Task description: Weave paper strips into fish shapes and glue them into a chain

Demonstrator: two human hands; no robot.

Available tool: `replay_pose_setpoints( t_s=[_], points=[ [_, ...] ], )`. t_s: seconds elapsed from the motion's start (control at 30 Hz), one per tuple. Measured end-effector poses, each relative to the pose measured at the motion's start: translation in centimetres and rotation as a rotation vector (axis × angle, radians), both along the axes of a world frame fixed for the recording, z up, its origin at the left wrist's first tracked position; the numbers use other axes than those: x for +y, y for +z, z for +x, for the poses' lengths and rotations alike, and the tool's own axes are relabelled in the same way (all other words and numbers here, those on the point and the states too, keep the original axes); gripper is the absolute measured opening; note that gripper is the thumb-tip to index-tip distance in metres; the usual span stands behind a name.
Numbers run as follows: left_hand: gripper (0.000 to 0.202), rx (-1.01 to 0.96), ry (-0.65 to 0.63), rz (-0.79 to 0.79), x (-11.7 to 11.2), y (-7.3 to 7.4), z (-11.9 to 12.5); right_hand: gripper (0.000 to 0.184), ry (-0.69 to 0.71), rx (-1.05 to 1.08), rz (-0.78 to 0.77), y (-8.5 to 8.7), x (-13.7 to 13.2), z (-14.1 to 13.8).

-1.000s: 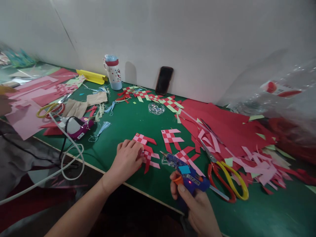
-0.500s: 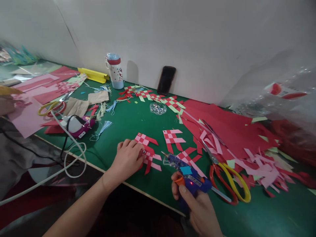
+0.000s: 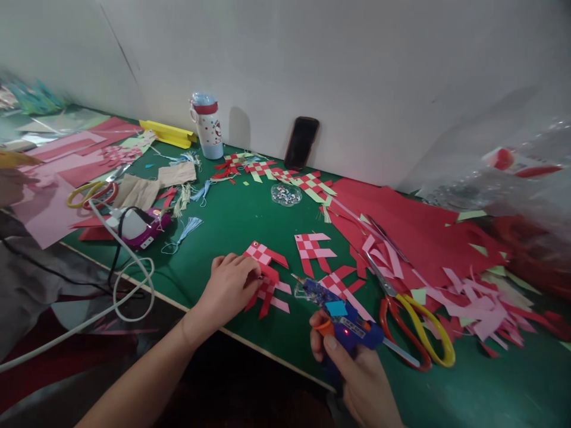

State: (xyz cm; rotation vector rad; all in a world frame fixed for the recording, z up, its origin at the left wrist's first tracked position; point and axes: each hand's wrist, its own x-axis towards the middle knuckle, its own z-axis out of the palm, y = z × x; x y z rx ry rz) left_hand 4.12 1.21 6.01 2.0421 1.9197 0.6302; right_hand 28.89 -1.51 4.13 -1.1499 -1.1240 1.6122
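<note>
My left hand [image 3: 232, 285] is closed at the head end of a pink-and-red woven paper fish [image 3: 273, 291], its thumb and fingertips on the strips there. The fingers hide that end. My right hand [image 3: 352, 362] is wrapped round a blue hot glue gun [image 3: 343, 312] with a small red light and an orange trigger; its metal nozzle points left, apart from the fish. Just behind my left fingers lies another woven fish [image 3: 257, 252] with a googly eye. Two more woven pieces lie near the nozzle, one a fish [image 3: 307, 246] and one partly behind the gun [image 3: 336, 282].
Red-and-yellow-handled scissors [image 3: 417, 327] lie right of the gun among paper scraps [image 3: 482, 309]. Beyond are a dish of googly eyes [image 3: 286, 195], a phone [image 3: 302, 142] against the wall and a bottle [image 3: 209, 128]. White cable [image 3: 154, 279] loops at left, near another person's hand [image 3: 9, 187].
My left fingers have shifted over the fish's head, covering the eye that showed before, and the fish has turned slightly. The right hand and glue gun have hardly moved.
</note>
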Motion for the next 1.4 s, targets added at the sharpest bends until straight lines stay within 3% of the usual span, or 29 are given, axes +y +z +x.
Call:
replay_pose_setpoints(
  t_s=[0.2,0.4,0.67,1.07,1.2,1.4],
  points=[
    [0.005,-0.042,-0.015,-0.008,-0.1,0.4,-0.5,0.027,0.031,-0.018,0.014,0.1,0.1,0.1],
    [0.028,-0.094,-0.063,-0.017,-0.6,0.8,-0.9,0.026,-0.032,-0.006,0.005,0.5,0.0,-0.4],
    [0.029,-0.155,-0.110,0.005,-1.1,0.4,-2.5,0.024,-0.007,-0.011,-0.016,0.4,0.0,-0.1],
    [0.030,-0.376,-0.203,-0.067,-2.9,1.5,-4.1,0.024,0.008,-0.033,0.040,0.5,0.0,-0.2],
    [0.031,-0.428,-0.213,-0.079,-3.2,0.9,-4.5,0.034,0.163,-0.194,0.104,1.2,0.2,0.1],
    [0.030,-0.531,-0.191,-0.071,-3.5,-0.6,-5.3,0.047,0.345,-0.608,0.197,4.7,1.5,-1.7]
  ],
)
